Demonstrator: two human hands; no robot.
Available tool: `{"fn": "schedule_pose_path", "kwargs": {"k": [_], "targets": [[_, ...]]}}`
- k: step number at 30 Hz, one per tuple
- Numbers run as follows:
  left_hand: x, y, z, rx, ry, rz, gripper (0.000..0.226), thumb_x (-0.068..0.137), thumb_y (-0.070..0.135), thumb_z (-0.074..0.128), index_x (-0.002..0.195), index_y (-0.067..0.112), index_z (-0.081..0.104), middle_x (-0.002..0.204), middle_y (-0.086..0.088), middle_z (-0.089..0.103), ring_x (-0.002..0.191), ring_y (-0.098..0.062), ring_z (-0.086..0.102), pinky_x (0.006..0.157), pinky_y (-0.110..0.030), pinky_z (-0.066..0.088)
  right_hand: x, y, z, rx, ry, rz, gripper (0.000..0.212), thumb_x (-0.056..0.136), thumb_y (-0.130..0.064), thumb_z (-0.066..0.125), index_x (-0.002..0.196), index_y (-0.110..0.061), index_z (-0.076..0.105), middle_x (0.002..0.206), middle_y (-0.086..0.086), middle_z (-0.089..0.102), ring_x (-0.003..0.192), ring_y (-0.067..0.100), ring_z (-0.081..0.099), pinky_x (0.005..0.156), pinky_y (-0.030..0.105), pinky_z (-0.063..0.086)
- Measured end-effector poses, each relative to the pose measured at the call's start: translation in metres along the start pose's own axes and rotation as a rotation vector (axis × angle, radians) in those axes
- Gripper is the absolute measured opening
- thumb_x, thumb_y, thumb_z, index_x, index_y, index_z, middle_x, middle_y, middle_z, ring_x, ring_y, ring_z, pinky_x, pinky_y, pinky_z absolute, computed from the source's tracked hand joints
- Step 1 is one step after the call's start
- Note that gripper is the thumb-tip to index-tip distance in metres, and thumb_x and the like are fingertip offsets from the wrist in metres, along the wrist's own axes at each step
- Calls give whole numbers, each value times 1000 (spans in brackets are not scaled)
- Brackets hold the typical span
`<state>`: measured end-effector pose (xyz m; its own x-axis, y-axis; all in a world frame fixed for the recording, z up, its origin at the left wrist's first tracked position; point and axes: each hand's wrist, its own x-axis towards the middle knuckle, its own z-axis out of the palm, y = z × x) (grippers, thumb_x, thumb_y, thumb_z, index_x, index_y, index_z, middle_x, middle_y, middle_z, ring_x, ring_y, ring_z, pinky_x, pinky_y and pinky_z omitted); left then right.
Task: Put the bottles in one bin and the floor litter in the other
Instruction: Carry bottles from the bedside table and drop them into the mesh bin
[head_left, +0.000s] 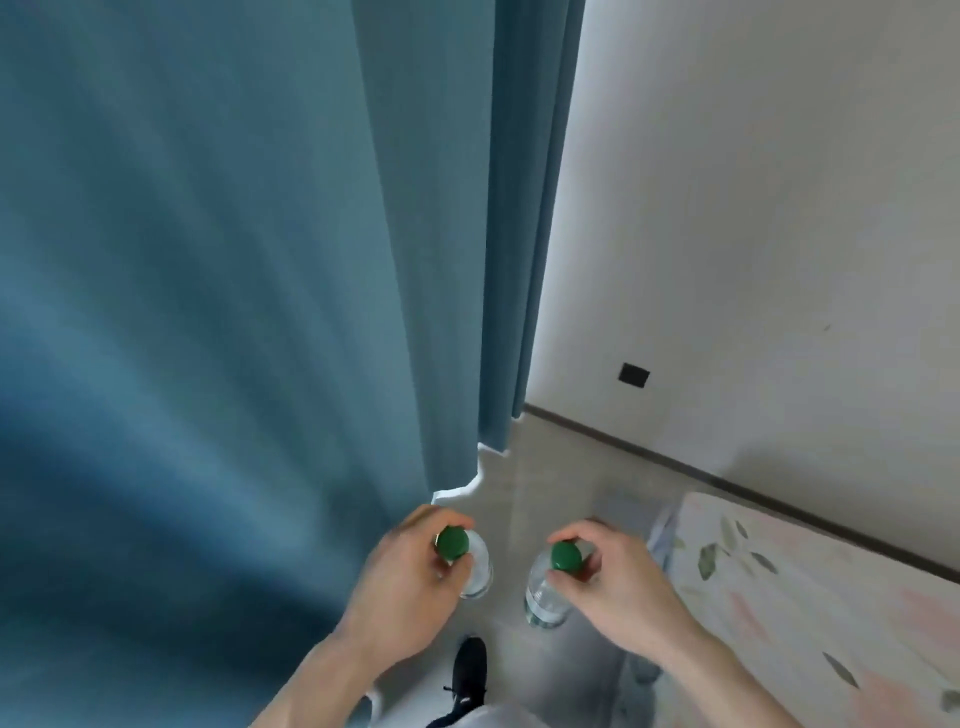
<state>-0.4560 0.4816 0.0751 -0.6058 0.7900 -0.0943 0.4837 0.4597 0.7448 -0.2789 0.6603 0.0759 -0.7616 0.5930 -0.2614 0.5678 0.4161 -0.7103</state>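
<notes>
Two clear plastic bottles with green caps are carried upright, one in each hand, above the grey floor (561, 467). The left bottle (470, 564) is pinched at the neck just under its cap by the left hand (410, 587), thumb and fingers curled round it. The right bottle (550, 587) is held the same way by the right hand (618, 587), fingertips closed about the cap. Holding by the neck lets each bottle hang plumb and leaves it free for dropping; this is judged a carrying grip, not a pouring one.

The bottles are apart from each other and touch nothing else. No bin and no litter are in view, so the drop point cannot be located. A blue curtain (234, 260) hangs at the left, a white wall (753, 208) with a dark socket (634, 374) lies ahead, and a floral bed cover (810, 597) is at the right. A black shoe (470, 670) is seen below, suggesting the person is walking.
</notes>
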Motion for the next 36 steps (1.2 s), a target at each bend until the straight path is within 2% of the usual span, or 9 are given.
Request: {"fn": "schedule_pose_path", "kwargs": {"k": [2,5,9,14,17,20,24,33,36], "targets": [[35,3,-5,-6,-17,30,25,85,24,71,102,41,65,103,23,59,74,-7,61,72,-20,50,24,-1,-12,18,13,28,24,84,-34,76,104,-43,66,103,-24,63,80,-2,65,72,12,50],[88,5,-10,40,-60,72,23,85,28,69,102,42,63,103,23,59,78,-6,61,75,-24,52,60,0,-26,40,57,57,24,85,-29,75,103,-42,65,105,-24,61,78,3,67,74,14,51],[148,19,-4,102,-158,129,21,85,32,68,102,44,62,107,26,58,80,-4,63,74,-25,53,90,13,-49,31,138,116,26,85,-31,76,106,-42,66,106,-24,60,80,1,67,70,9,48],[223,49,14,96,-230,183,23,85,32,72,101,46,63,107,27,58,78,-6,63,70,-19,51,124,39,-91,66,238,198,25,82,-33,77,103,-42,67,105,-21,61,76,3,67,74,17,53],[266,69,30,119,-250,211,23,85,31,72,102,44,63,106,27,58,79,-4,62,71,-18,51,145,57,-118,78,284,235,25,81,-34,76,103,-42,67,105,-23,62,77,1,67,70,14,51],[308,94,52,113,-261,238,24,85,32,72,102,45,63,107,28,58,79,-4,63,70,-17,51,169,78,-148,84,306,253,24,82,-36,76,102,-44,66,105,-25,62,78,0,66,67,11,47],[369,130,84,93,-277,257,26,85,32,72,103,48,62,109,28,59,80,-3,65,70,-21,54,207,109,-192,127,328,265,24,81,-35,76,101,-43,67,107,-24,63,80,1,66,69,11,47],[488,229,143,82,-292,303,25,90,29,70,107,46,64,110,30,60,85,1,65,72,-18,53,274,172,-308,121,324,270,23,82,-36,72,103,-42,66,108,-22,62,80,2,66,76,13,49],[522,254,156,80,-326,336,27,90,28,69,108,47,64,112,31,59,87,2,64,73,-17,53,289,188,-337,152,377,285,22,83,-32,72,102,-41,67,107,-22,63,79,2,67,73,11,47]]}}
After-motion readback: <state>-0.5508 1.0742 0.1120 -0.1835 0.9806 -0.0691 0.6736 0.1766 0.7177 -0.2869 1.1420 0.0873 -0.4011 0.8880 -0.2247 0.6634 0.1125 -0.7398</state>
